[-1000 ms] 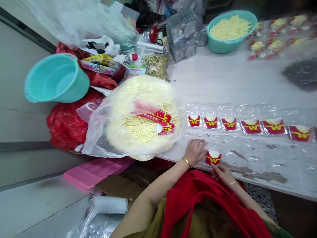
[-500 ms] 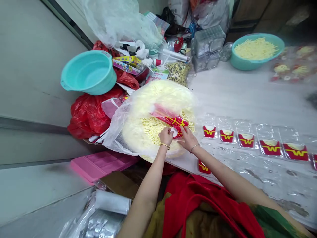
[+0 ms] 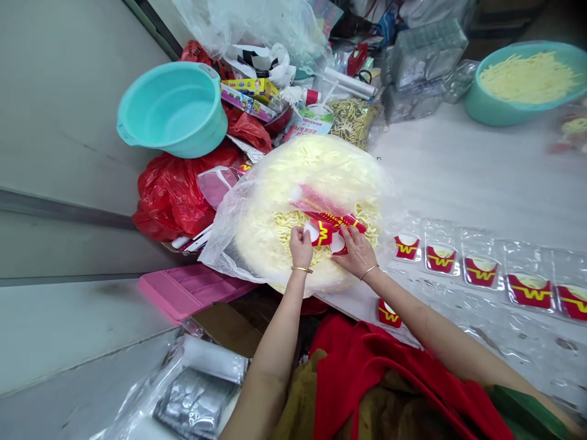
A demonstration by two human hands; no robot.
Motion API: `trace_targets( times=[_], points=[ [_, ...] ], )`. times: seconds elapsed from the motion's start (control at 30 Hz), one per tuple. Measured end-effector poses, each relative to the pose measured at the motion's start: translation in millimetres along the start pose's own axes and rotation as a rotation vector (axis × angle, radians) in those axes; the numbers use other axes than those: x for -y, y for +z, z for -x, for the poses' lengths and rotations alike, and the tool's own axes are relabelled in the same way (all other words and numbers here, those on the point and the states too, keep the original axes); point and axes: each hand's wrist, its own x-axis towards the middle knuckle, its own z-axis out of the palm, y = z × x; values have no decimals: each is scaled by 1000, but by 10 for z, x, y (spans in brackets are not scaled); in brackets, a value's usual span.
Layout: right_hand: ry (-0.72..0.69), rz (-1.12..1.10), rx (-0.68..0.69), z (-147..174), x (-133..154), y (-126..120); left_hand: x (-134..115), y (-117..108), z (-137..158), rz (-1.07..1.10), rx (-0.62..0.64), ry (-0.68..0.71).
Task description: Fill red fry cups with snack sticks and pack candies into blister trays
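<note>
My left hand (image 3: 301, 247) pinches the white end of a small red fry carton (image 3: 324, 233) with a yellow W on it. Just to the right, my right hand (image 3: 358, 252) has its fingers bent over another red-and-white fry carton (image 3: 338, 242). Both hands are over a large clear plastic bag (image 3: 224, 247) full of pale yellow, fry-shaped pieces (image 3: 287, 223). Behind the hands, a nested stack of red cartons (image 3: 355, 223) lies on those pieces, its left part in pinkish plastic wrap. My right palm and the undersides of its fingers are hidden.
Clear plastic packs with red cartons (image 3: 441, 259) line the white table (image 3: 426, 159) on the right. One loose carton (image 3: 389, 314) lies near its front edge. A turquoise basin (image 3: 172, 110) sits left, another basin (image 3: 499, 113) holding fry-shaped pieces back right. A pink tray (image 3: 192, 293) is lower left.
Between my hands, one carton now shows its W side in my left hand, with a second carton at my right fingers. The camera view has shifted, moving the surroundings within the picture.
</note>
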Motion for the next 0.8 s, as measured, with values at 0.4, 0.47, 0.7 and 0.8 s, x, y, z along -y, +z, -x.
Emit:
trace_targets(
  times=[0.4,0.47,0.7,0.8],
  points=[
    [-133,-265,246,347,195,253,-117,-1296,-96,-1162,441,45],
    [-114,-278,306,367,216,244,-111,-1493,-90,-1261,405,-5],
    [-83,-347,254,376,298,117,-98,-1238,-137,-1297,244,208],
    [-15,-368,205,389,291,101,-71,-1108,-300,-1248,295,207]
  ],
)
